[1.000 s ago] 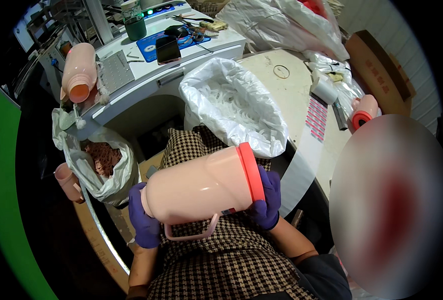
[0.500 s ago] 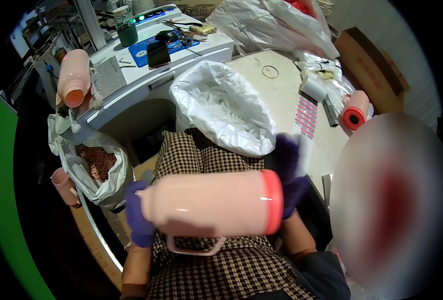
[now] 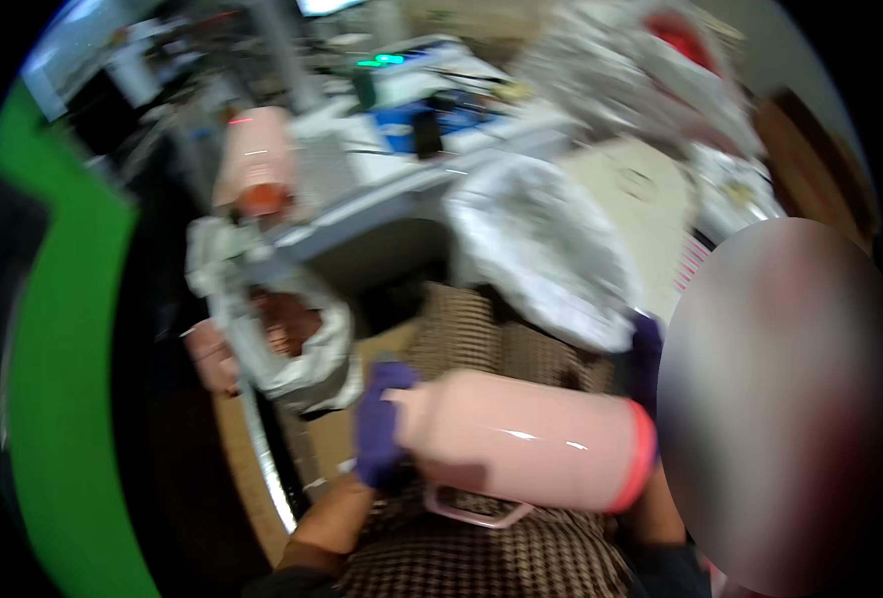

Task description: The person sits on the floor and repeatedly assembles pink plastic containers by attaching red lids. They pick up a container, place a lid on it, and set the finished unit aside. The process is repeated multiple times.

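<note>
A pink thermos jug (image 3: 531, 439) lies on its side across my lap, its loop handle (image 3: 476, 508) hanging toward me and its red-rimmed base (image 3: 643, 456) to the right. My left hand (image 3: 381, 424), in a purple glove, is closed round the narrow neck at the left end. My right hand (image 3: 647, 347), also gloved in purple, is at the base end. Most of it is hidden behind the base and a large blurred oval, so its fingers do not show. Beyond my knees stands an open white sack (image 3: 466, 214) with whitish pieces inside.
Left, a second white bag (image 3: 337, 364) holds reddish-brown material, beside a pink cup-like piece (image 3: 212, 356). Another pink jug (image 3: 262, 159) lies by the white desk, which carries a blue mat (image 3: 396, 125) and tools. A cream tabletop (image 3: 631, 189) and plastic bags (image 3: 631, 75) are far right.
The whole view has swung left, so everything sits further right and is blurred. The jug stays in my left hand and its base end has tipped slightly toward me.
</note>
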A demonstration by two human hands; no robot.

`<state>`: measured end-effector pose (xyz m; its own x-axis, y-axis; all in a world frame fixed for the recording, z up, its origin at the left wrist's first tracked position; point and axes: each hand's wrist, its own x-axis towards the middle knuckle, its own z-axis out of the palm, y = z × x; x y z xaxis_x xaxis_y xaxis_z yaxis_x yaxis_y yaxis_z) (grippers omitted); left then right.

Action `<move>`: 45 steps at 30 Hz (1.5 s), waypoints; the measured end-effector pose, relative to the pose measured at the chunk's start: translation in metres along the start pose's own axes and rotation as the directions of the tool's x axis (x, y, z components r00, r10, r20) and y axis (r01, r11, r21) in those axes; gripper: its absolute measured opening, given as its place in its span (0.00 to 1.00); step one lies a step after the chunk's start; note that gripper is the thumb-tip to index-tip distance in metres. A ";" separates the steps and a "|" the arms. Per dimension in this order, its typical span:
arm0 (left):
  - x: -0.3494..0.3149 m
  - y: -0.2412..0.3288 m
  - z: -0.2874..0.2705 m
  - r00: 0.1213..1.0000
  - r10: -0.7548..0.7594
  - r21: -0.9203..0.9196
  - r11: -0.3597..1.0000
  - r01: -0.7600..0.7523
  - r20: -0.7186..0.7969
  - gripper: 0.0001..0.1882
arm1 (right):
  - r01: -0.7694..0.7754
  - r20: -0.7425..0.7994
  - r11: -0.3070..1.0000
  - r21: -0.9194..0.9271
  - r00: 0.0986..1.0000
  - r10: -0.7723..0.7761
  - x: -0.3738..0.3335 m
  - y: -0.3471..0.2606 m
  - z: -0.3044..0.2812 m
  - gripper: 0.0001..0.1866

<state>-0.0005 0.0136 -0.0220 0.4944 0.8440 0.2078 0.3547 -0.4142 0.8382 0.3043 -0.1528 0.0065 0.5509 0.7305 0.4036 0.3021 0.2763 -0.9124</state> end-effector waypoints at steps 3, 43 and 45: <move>0.018 0.034 -0.015 0.985 0.134 -0.408 0.897 -0.169 -0.113 0.14 | -0.035 -0.091 0.992 -0.118 0.996 0.024 -0.016 0.007 -0.028 0.50; 0.016 -0.038 0.077 0.956 0.272 -0.193 0.949 -0.248 0.109 0.15 | -0.093 -0.033 0.506 0.857 0.971 0.235 0.166 0.086 -0.113 0.19; 0.016 -0.033 0.074 0.957 0.252 -0.235 0.948 -0.215 0.142 0.15 | -0.279 0.230 0.453 0.847 0.960 0.161 0.127 0.086 -0.031 0.23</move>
<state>0.0545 0.0151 -0.0833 0.6755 0.6550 0.3387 0.0436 -0.4940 0.8684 0.4239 -0.0555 -0.0185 0.3985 0.8892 0.2247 -0.6756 0.4503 -0.5838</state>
